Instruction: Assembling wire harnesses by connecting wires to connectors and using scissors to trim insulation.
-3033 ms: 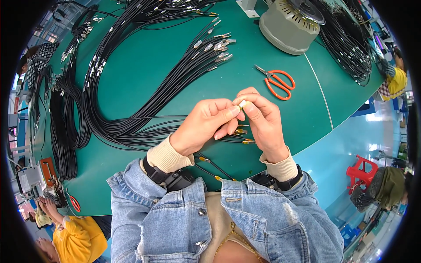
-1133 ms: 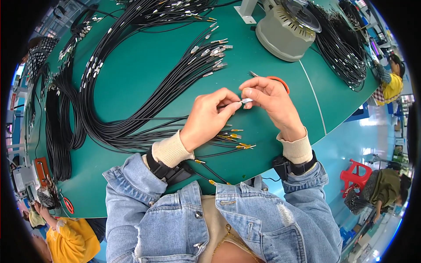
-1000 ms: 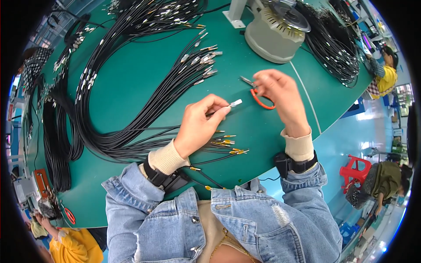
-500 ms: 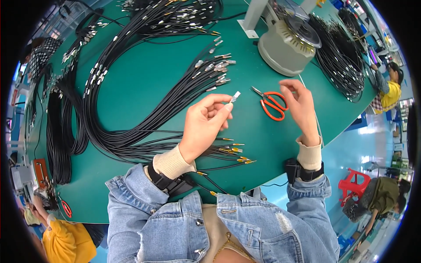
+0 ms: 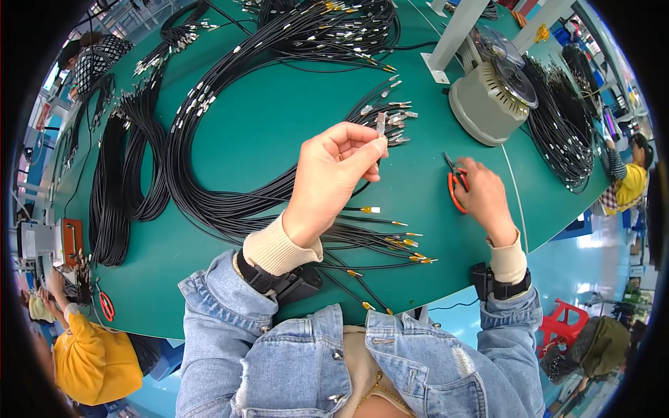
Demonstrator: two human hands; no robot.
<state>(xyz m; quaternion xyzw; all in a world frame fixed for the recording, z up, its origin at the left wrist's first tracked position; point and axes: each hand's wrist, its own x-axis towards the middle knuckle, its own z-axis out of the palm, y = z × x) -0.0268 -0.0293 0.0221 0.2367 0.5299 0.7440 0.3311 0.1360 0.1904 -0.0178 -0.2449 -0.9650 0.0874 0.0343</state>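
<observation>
Pinched between the thumb and fingers of my left hand (image 5: 333,164) is a small silver cable connector (image 5: 381,124), held upright above the table; its black cable is mostly hidden by the hand. To the right, my right hand (image 5: 488,198) has closed around the orange handles of a pair of scissors (image 5: 453,182), whose dark blades point away from me. Behind my left hand lies a bundle of black cables (image 5: 268,189) with silver ends. More cable ends with yellow sleeves (image 5: 404,242) fan out on the table near my left sleeve.
A grey round-based machine (image 5: 488,104) stands at the back right beside a metal post (image 5: 456,42). Coiled black cables lie at the far right (image 5: 561,125) and left (image 5: 110,195) on the green table (image 5: 230,150). Co-workers sit around it; a red stool (image 5: 563,324) stands at right.
My right hand has come down onto the scissors, which are now turned more upright. My left hand still holds the connector, now raised and pointing straighter away. The whole view has shifted slightly.
</observation>
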